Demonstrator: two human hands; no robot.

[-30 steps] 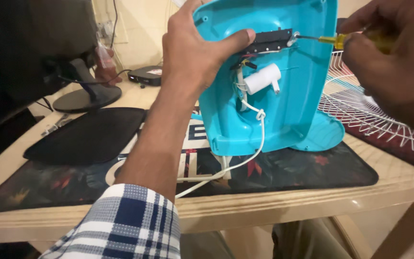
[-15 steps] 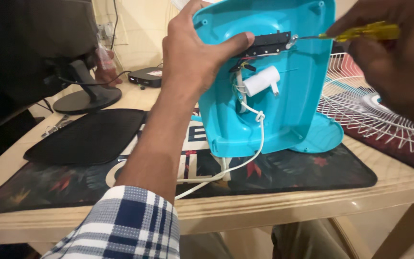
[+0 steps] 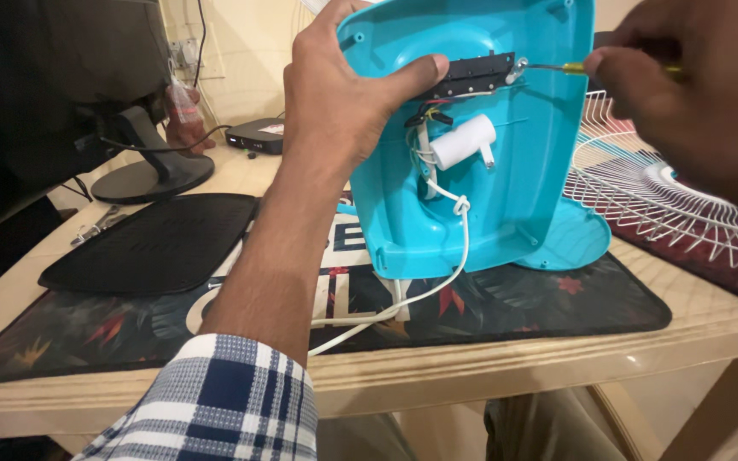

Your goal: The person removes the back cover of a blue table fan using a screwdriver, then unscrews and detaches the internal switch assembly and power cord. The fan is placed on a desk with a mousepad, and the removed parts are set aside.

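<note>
My left hand [image 3: 343,102] grips the rim of a turquoise plastic fan housing [image 3: 518,179], held upright on the desk mat, with the thumb pressing a black switch block [image 3: 470,77] inside it. A white cylindrical part [image 3: 463,142] and a knotted white cord [image 3: 437,286] sit below the block. My right hand [image 3: 698,94] holds a yellow-handled screwdriver [image 3: 557,67], its tip at a screw on the right end of the black block.
A white wire fan grille [image 3: 685,205] lies at the right. A black flat cover [image 3: 155,243] rests on the patterned desk mat [image 3: 548,307]. A monitor stand [image 3: 151,175], a small black box [image 3: 254,135] and the table's front edge [image 3: 557,367] are in view.
The right hand and screwdriver have shifted slightly, the tip staying at the screw on the black block. The left hand keeps the same grip on the housing.
</note>
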